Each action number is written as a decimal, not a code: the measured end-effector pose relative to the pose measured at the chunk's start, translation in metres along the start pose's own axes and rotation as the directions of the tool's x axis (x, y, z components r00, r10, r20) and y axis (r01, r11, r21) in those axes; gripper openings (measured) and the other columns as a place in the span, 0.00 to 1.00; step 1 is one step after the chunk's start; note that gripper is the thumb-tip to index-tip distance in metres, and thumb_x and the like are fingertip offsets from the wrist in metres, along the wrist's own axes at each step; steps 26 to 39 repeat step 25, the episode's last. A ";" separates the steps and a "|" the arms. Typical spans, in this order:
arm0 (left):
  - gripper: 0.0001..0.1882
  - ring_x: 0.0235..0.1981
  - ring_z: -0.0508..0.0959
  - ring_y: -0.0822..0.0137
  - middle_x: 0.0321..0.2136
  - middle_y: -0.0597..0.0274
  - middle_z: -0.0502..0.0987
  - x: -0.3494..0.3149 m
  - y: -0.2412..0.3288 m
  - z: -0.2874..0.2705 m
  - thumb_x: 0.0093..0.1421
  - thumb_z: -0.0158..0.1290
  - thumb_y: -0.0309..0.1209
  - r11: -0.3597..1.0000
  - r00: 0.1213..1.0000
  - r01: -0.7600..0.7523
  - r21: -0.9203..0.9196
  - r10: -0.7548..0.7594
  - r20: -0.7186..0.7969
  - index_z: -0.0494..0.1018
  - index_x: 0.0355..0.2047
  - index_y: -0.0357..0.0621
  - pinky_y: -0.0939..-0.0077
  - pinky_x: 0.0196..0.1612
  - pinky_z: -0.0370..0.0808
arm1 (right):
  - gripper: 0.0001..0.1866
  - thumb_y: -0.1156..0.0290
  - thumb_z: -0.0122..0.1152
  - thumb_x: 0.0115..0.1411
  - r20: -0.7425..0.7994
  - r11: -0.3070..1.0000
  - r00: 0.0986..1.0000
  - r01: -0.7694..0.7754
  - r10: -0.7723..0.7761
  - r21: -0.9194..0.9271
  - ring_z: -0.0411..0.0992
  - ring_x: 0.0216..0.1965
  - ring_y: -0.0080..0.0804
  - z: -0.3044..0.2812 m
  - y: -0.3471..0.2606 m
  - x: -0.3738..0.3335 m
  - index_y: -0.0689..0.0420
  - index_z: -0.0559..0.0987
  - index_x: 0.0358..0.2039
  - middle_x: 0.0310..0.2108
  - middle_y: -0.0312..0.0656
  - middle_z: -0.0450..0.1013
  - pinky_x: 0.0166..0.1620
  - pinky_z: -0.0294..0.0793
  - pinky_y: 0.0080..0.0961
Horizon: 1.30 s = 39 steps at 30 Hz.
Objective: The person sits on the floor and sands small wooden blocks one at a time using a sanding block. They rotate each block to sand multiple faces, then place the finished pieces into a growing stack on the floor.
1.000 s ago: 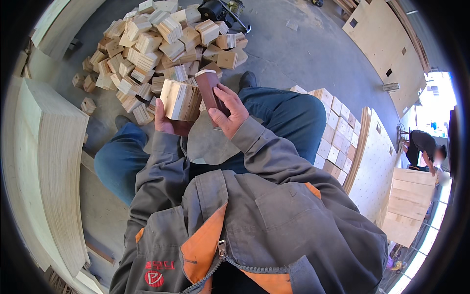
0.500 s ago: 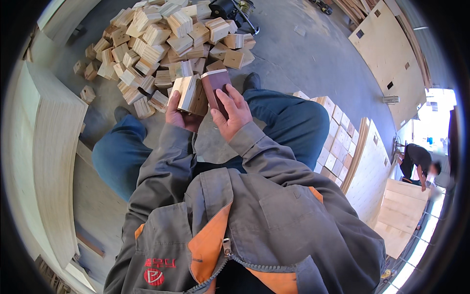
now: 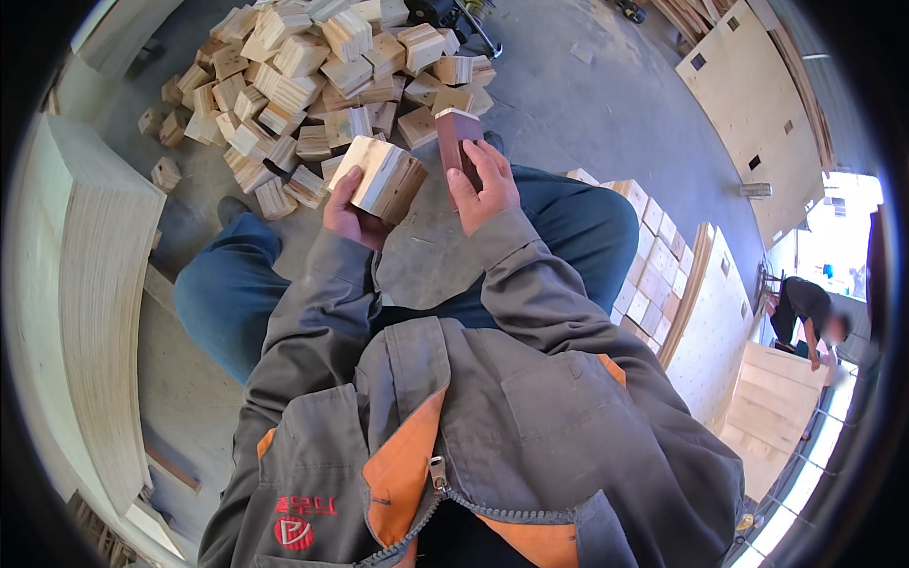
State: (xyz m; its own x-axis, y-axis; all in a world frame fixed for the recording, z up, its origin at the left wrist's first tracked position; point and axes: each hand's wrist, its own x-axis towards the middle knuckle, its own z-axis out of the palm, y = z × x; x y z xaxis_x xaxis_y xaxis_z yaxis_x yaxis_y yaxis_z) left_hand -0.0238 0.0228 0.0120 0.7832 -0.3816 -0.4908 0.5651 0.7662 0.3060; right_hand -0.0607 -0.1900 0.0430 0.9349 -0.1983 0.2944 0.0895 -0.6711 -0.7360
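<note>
A square pale wooden block (image 3: 379,180) with darker grain on its right side rests in my left hand (image 3: 352,210). The thumb lies over its near left edge, and the other fingers are mostly hidden beneath it. My right hand (image 3: 485,185) grips a flat reddish-brown sanding block (image 3: 457,142) with a pale strip along its far end. The sanding block stands apart from the wooden block, to its right. Just beyond both hands lies a heap of similar wooden blocks (image 3: 294,85).
Neatly stacked blocks (image 3: 653,256) stand right of my right knee, beside a tall plywood panel (image 3: 710,312). Plywood sheets (image 3: 104,312) rise at the left. A black tool (image 3: 436,11) lies behind the heap. Another person (image 3: 805,308) bends over a wooden board at far right.
My right hand has moved the sanding block rightward, away from the wooden block. My left hand has turned the block so its top and right side show more.
</note>
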 end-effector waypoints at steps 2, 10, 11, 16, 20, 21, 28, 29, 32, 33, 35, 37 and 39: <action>0.32 0.56 0.75 0.49 0.57 0.55 0.74 0.002 0.002 0.002 0.62 0.55 0.47 0.999 1.000 0.002 -0.032 -0.003 -0.018 0.64 0.64 0.50 0.47 0.56 0.73 | 0.26 0.65 0.66 0.62 0.012 0.997 1.000 0.007 -0.008 0.073 0.69 0.60 0.50 0.001 0.007 -0.004 0.59 0.74 0.59 0.60 0.57 0.68 0.61 0.70 0.37; 0.33 0.55 0.76 0.49 0.57 0.53 0.74 0.009 0.004 -0.012 0.62 0.52 0.50 0.999 0.999 0.014 -0.032 -0.013 0.037 0.65 0.64 0.49 0.50 0.55 0.74 | 0.25 0.64 0.64 0.64 0.311 0.797 0.925 -0.354 0.220 0.489 0.74 0.55 0.37 0.001 -0.011 -0.010 0.63 0.74 0.59 0.54 0.50 0.74 0.58 0.72 0.29; 0.33 0.54 0.76 0.48 0.57 0.54 0.74 0.010 0.004 -0.012 0.62 0.52 0.50 0.998 0.998 0.036 -0.051 -0.032 0.062 0.64 0.64 0.50 0.48 0.53 0.74 | 0.25 0.64 0.64 0.64 0.309 0.808 0.927 -0.346 0.214 0.477 0.74 0.55 0.36 0.005 -0.004 -0.012 0.63 0.74 0.59 0.54 0.50 0.74 0.57 0.72 0.28; 0.35 0.55 0.75 0.48 0.58 0.52 0.74 0.007 0.003 -0.005 0.60 0.53 0.51 0.996 0.999 0.039 0.083 -0.037 -0.027 0.65 0.65 0.50 0.50 0.55 0.73 | 0.25 0.64 0.63 0.65 0.332 0.817 0.902 -0.403 0.277 0.413 0.75 0.51 0.32 0.004 0.002 -0.008 0.63 0.74 0.59 0.52 0.48 0.75 0.54 0.73 0.26; 0.37 0.57 0.74 0.46 0.59 0.53 0.73 -0.001 0.002 0.008 0.58 0.54 0.52 0.987 0.998 0.065 0.148 -0.062 -0.024 0.64 0.66 0.52 0.49 0.56 0.71 | 0.25 0.64 0.62 0.65 0.368 0.783 0.859 -0.489 0.356 0.385 0.75 0.48 0.29 -0.003 0.000 0.000 0.62 0.74 0.59 0.49 0.47 0.77 0.52 0.74 0.24; 0.37 0.57 0.73 0.46 0.59 0.53 0.72 -0.003 0.001 0.008 0.58 0.54 0.52 0.986 0.997 0.077 0.145 -0.078 -0.001 0.64 0.66 0.53 0.48 0.57 0.70 | 0.25 0.64 0.62 0.66 0.374 0.776 0.846 -0.512 0.380 0.369 0.75 0.47 0.28 -0.004 0.001 0.002 0.62 0.74 0.60 0.49 0.47 0.77 0.51 0.74 0.24; 0.38 0.60 0.71 0.47 0.61 0.54 0.70 0.001 -0.002 0.003 0.58 0.55 0.52 0.989 0.994 0.091 0.117 -0.098 0.051 0.63 0.67 0.55 0.48 0.59 0.68 | 0.24 0.64 0.60 0.67 0.357 0.664 0.840 -0.542 0.408 0.516 0.75 0.46 0.27 -0.003 0.008 0.004 0.61 0.74 0.61 0.48 0.46 0.78 0.51 0.74 0.23; 0.38 0.60 0.71 0.47 0.61 0.54 0.70 0.001 -0.002 0.003 0.58 0.55 0.52 0.989 0.994 0.091 0.117 -0.098 0.051 0.63 0.67 0.55 0.48 0.59 0.68 | 0.24 0.64 0.60 0.67 0.357 0.664 0.840 -0.542 0.408 0.516 0.75 0.46 0.27 -0.003 0.008 0.004 0.61 0.74 0.61 0.48 0.46 0.78 0.51 0.74 0.23; 0.38 0.60 0.71 0.47 0.61 0.54 0.70 0.001 -0.002 0.003 0.58 0.55 0.52 0.989 0.994 0.091 0.117 -0.098 0.051 0.63 0.67 0.55 0.48 0.59 0.68 | 0.24 0.64 0.60 0.67 0.357 0.664 0.840 -0.542 0.408 0.516 0.75 0.46 0.27 -0.003 0.008 0.004 0.61 0.74 0.61 0.48 0.46 0.78 0.51 0.74 0.23; 0.38 0.60 0.71 0.47 0.61 0.54 0.70 0.001 -0.002 0.003 0.58 0.55 0.52 0.989 0.994 0.091 0.117 -0.098 0.051 0.63 0.67 0.55 0.48 0.59 0.68 | 0.24 0.64 0.60 0.67 0.357 0.664 0.840 -0.542 0.408 0.516 0.75 0.46 0.27 -0.003 0.008 0.004 0.61 0.74 0.61 0.48 0.46 0.78 0.51 0.74 0.23; 0.38 0.60 0.71 0.47 0.61 0.54 0.70 0.001 -0.002 0.003 0.58 0.55 0.52 0.989 0.994 0.091 0.117 -0.098 0.051 0.63 0.67 0.55 0.48 0.59 0.68 | 0.24 0.64 0.60 0.67 0.357 0.664 0.840 -0.542 0.408 0.516 0.75 0.46 0.27 -0.003 0.008 0.004 0.61 0.74 0.61 0.48 0.46 0.78 0.51 0.74 0.23; 0.38 0.60 0.71 0.47 0.61 0.54 0.70 0.001 -0.002 0.003 0.58 0.55 0.52 0.989 0.994 0.091 0.117 -0.098 0.051 0.63 0.67 0.55 0.48 0.59 0.68 | 0.24 0.64 0.60 0.67 0.357 0.664 0.840 -0.542 0.408 0.516 0.75 0.46 0.27 -0.003 0.008 0.004 0.61 0.74 0.61 0.48 0.46 0.78 0.51 0.74 0.23; 0.38 0.60 0.71 0.47 0.61 0.54 0.70 0.001 -0.002 0.003 0.58 0.55 0.52 0.989 0.994 0.091 0.117 -0.098 0.051 0.63 0.67 0.55 0.48 0.59 0.68 | 0.24 0.64 0.60 0.67 0.357 0.664 0.840 -0.542 0.408 0.516 0.75 0.46 0.27 -0.003 0.008 0.004 0.61 0.74 0.61 0.48 0.46 0.78 0.51 0.74 0.23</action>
